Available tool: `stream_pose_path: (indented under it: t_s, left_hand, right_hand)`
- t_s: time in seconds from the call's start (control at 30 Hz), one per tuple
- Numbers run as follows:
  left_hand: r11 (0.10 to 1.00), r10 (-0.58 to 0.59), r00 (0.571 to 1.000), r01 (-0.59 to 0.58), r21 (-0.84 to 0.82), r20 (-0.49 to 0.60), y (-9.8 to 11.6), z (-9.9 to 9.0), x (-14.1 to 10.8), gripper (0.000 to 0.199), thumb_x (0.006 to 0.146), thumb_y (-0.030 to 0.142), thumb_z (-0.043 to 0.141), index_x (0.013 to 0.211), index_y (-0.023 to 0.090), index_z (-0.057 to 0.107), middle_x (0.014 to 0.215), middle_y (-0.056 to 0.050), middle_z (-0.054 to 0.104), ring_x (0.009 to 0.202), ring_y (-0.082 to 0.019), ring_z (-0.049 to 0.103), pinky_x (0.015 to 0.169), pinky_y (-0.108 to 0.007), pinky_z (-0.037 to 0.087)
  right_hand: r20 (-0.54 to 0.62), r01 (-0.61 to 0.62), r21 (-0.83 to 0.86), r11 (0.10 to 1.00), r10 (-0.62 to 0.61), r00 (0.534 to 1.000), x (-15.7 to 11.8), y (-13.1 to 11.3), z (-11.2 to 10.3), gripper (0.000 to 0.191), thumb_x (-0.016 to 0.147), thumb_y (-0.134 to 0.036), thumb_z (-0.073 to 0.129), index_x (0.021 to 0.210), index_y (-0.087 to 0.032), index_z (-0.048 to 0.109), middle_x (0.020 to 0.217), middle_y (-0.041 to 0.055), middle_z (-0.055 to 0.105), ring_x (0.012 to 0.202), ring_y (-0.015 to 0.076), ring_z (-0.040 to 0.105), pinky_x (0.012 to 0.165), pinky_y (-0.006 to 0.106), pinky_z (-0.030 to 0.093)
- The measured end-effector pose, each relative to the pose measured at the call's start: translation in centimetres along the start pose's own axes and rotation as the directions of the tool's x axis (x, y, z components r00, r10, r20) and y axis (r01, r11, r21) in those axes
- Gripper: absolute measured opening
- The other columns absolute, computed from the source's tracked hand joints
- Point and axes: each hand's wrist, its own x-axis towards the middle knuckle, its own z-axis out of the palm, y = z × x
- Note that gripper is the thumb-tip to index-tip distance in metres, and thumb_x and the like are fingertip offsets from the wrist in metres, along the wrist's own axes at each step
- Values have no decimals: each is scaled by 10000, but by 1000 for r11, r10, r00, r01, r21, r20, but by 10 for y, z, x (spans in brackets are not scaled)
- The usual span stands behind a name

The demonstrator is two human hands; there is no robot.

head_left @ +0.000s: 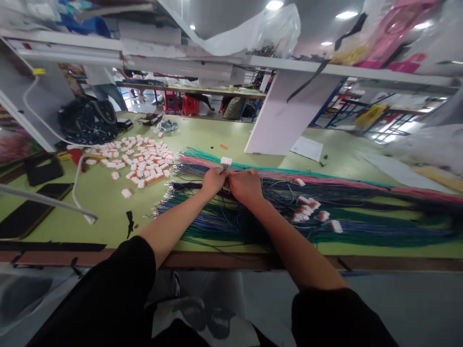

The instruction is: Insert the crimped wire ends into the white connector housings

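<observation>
My left hand [214, 181] is closed around the wires just below a white connector housing [226, 161], which sticks up above the fingers. Right beside it, my right hand [246, 186] is closed too, its fingers on the same wires close to the left hand. Beneath both hands lie long bundles of wires [202, 224] in green, pink, black and blue, their metal-tipped ends toward the left. Several connectors with wires attached [306, 209] rest on the bundles to the right. A spread of loose white and orange connector housings [148, 161] lies to the left.
A dark phone-like slab [34, 209] and a red and yellow tool [76, 158] lie at the left, near a pale bent rod [77, 188]. A white upright panel [289, 111] stands behind the wires, under a loaded shelf [224, 60]. Paper [307, 147] lies at back right.
</observation>
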Motion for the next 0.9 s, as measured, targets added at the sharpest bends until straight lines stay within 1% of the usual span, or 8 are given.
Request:
stream_pose_path:
  t_s: [0.17,0.23,0.27,0.37,0.5,0.57,0.8,0.9]
  left_hand:
    - [1000,-9,1000,9,6,-7,-10,-8,8,328,843,182,434,537,171,550,454,3,477,521,-142,495,525,-226,323]
    - [999,47,999,-48,20,17,-7,-10,7,238,826,183,485,616,164,595,510,-5,522,575,-151,519,564,-225,337]
    - [996,81,996,-82,25,37,-3,-9,5,155,809,177,519,696,166,625,541,-6,545,607,-159,536,588,-224,345]
    - [973,212,970,-222,70,119,19,0,-5,231,780,144,573,1002,178,625,590,-11,571,700,-200,587,661,-236,369]
    - [911,362,902,-396,118,236,57,18,-20,198,832,137,516,1007,131,608,634,-59,582,771,-243,613,737,-288,396]
    - [880,396,866,-453,145,305,74,25,-26,161,853,180,500,954,142,621,711,-86,611,836,-263,612,774,-316,399]
    - [857,417,827,-496,141,377,102,58,-43,161,828,125,488,846,138,648,985,-157,636,1043,-312,548,874,-390,393]
    - [790,503,767,-595,147,399,88,79,-57,231,840,117,472,1006,146,630,1211,-165,567,1190,-311,463,978,-461,342]
  right_hand:
    - [17,345,49,937,-346,938,-13,-15,-31,219,756,-111,485,669,-175,676,667,91,673,727,219,580,753,375,337]
    - [-54,218,63,974,-215,975,-13,-4,-40,236,792,-150,454,683,-174,661,674,90,657,704,217,565,728,376,346]
    - [-135,48,115,992,-32,990,-12,5,-42,248,823,-194,438,710,-177,658,689,83,651,691,206,557,714,365,353]
    - [-235,-269,398,877,381,894,-13,40,-42,238,822,-365,501,878,-178,637,762,65,642,696,188,546,676,326,379]
    - [-223,-207,654,727,447,866,-33,69,-38,250,776,-407,526,787,-176,620,732,33,628,683,162,534,640,281,397]
    - [-299,-212,681,701,531,793,-50,76,-36,241,775,-395,512,737,-182,618,709,25,628,683,159,532,652,278,399]
    - [-190,-700,442,561,821,538,-103,101,-21,324,774,-461,521,853,-193,685,863,99,698,779,243,600,649,318,379]
    - [-107,-819,228,527,850,517,-114,106,-13,357,811,-441,491,937,-173,690,874,148,706,794,272,628,683,354,376]
